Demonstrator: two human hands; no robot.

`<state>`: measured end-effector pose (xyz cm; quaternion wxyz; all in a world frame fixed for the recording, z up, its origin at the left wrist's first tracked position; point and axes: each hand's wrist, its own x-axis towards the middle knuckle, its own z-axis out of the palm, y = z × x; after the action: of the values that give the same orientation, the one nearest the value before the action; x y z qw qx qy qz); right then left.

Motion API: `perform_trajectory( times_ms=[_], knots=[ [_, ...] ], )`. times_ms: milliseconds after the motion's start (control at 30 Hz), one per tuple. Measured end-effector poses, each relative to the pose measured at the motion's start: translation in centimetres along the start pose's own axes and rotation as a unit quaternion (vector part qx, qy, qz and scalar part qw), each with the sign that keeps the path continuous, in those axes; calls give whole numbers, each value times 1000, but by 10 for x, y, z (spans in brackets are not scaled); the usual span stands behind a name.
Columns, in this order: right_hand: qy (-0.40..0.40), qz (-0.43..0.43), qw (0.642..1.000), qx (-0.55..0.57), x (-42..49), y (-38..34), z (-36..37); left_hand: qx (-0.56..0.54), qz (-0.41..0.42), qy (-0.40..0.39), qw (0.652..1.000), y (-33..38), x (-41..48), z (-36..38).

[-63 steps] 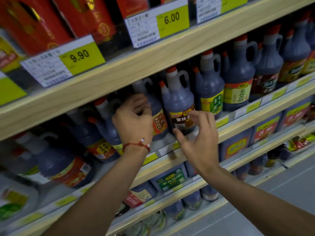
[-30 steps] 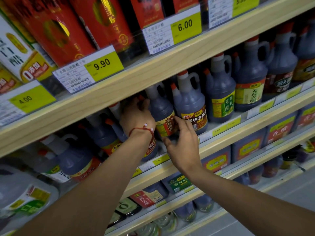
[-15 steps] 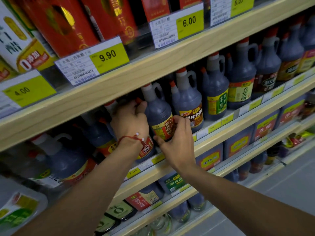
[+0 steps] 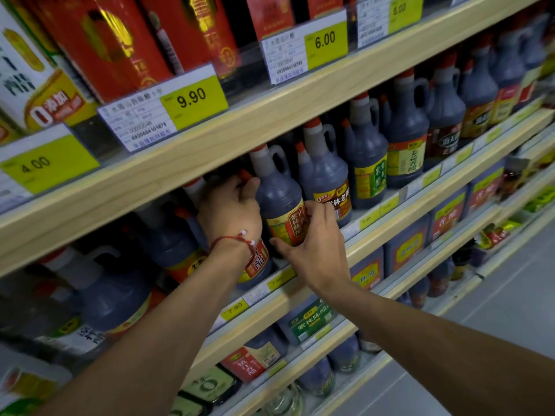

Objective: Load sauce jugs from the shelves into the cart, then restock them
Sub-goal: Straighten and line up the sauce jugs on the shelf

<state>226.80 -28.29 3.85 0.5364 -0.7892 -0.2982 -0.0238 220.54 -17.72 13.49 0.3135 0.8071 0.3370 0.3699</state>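
Sauce jug (image 4: 279,199) standing on middle shelf (image 4: 420,214), both hands engaging.
Right hand (image 4: 315,250) fingers are clamping its yellow-red label; the jug is dark and red-capped. Left hand (image 4: 231,211) fingers are curling round the neighbouring jug (image 4: 256,265).

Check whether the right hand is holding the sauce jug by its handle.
No, the right hand grips the sauce jug around its labelled lower body, below the handle.

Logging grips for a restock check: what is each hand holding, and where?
Right hand grips a jug by its lower body, over the label. Left hand curls round the neck of the next jug.
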Motion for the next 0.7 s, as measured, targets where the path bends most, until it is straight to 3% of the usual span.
perform_trajectory(
  times_ms=[200,367,700],
  knots=[
    [0,1,1000,-20,4,3,0,15,-12,25,999,-11,3,13],
    [-14,-1,1000,-19,3,3,-1,-49,-38,-26,998,2,0,4],
    [-31,9,999,2,-5,-6,-9,-131,-77,-37,988,11,-21,-5]
  ],
)
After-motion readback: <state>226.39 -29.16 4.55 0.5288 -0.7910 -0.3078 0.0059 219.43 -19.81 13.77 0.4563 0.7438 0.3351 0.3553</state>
